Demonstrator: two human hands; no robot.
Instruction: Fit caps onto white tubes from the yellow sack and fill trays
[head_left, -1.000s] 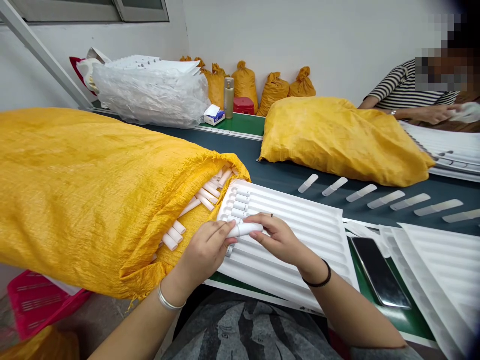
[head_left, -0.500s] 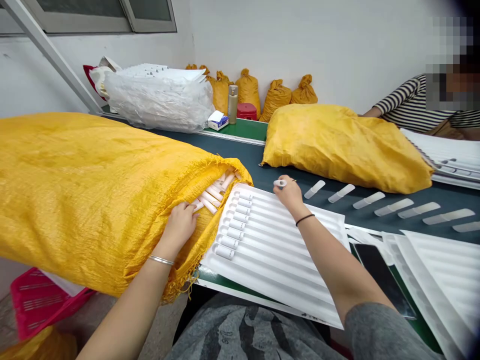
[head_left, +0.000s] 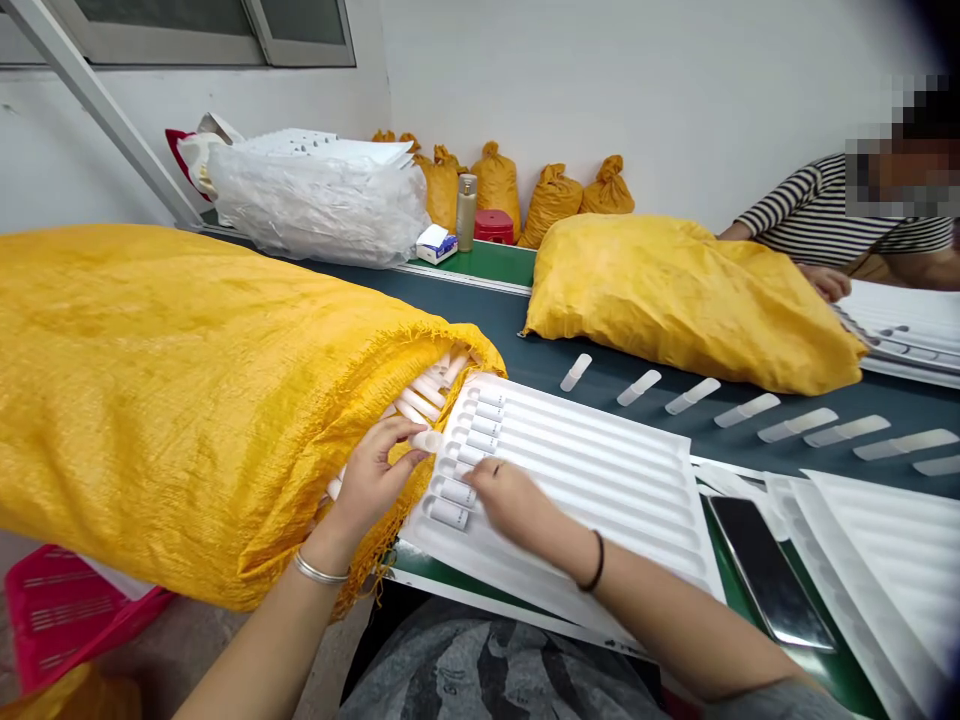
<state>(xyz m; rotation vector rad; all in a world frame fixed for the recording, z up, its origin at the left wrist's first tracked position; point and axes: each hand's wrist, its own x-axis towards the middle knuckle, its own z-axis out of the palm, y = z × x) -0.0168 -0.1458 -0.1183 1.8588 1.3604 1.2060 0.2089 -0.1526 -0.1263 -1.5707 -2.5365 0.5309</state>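
Note:
My left hand point(head_left: 379, 470) pinches a white plastic tube point(head_left: 426, 440) at the mouth of a large yellow woven sack point(head_left: 187, 400). Inside the sack's opening lie many similar pale tubes point(head_left: 424, 392). My right hand point(head_left: 514, 500) is closed, its fingertips at one of the small printed white cylinders in the grooved white tray point(head_left: 592, 480). Several such cylinders point(head_left: 448, 513) lie in a column at the tray's left end, one per groove. My right fingers partly hide the one they touch.
Translucent tubes point(head_left: 576, 372) lie in a spaced row on the dark belt point(head_left: 465, 300). Behind them rests another yellow sack point(head_left: 675, 290). A phone point(head_left: 769, 570) and more white trays point(head_left: 892, 560) are on my right. Across the belt sits a person in a striped top point(head_left: 810, 210).
A tube has been set on the belt at the row's left end. My right hand has come back to the tray's cylinders. My left hand has drawn a tube from the sack.

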